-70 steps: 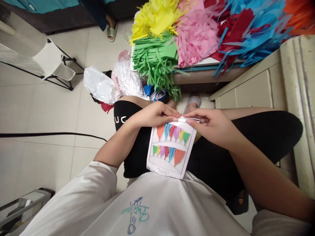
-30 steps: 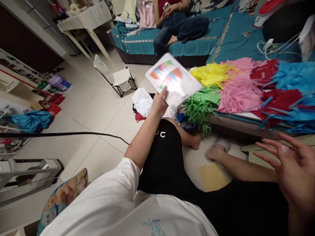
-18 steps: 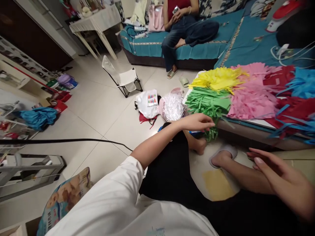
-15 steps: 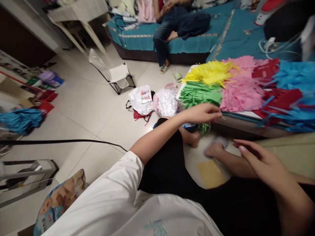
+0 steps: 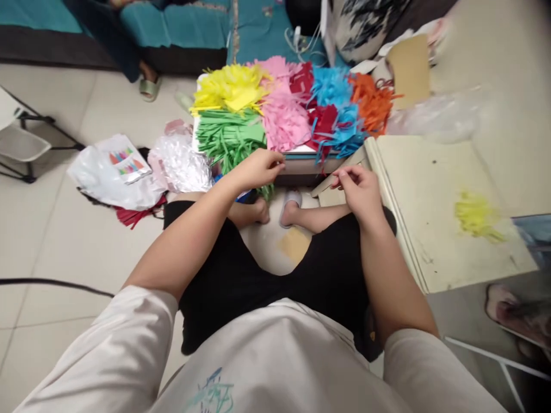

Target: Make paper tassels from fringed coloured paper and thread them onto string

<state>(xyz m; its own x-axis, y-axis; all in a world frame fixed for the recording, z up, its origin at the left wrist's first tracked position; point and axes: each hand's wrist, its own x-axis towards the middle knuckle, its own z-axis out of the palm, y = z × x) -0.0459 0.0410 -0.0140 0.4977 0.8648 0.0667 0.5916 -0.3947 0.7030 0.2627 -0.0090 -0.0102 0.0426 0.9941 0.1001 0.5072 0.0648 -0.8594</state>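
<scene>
From the head camera we look down on our crossed legs and a low board (image 5: 301,150) heaped with fringed paper. Our left hand (image 5: 258,167) reaches to the near edge of the green fringe pile (image 5: 228,137), fingers drawn together with the tips touching at the lower strands; whether a strand is truly pinched we cannot tell. Our right hand (image 5: 359,189) hovers just beside the board's right corner, fingers curled in loosely, and we see nothing clearly held in it. The green pile lies at the board's left front, with the yellow fringe (image 5: 230,89) behind it and the pink fringe (image 5: 284,117) touching its right side. A printed packet card (image 5: 127,163) rests on white plastic bags (image 5: 99,180) on the floor, well apart to the left.

We judge that the strands could tear or snag if pulled sideways, since they tangle with the pink pile, and a tug might drag neighbouring pieces off the edge
</scene>
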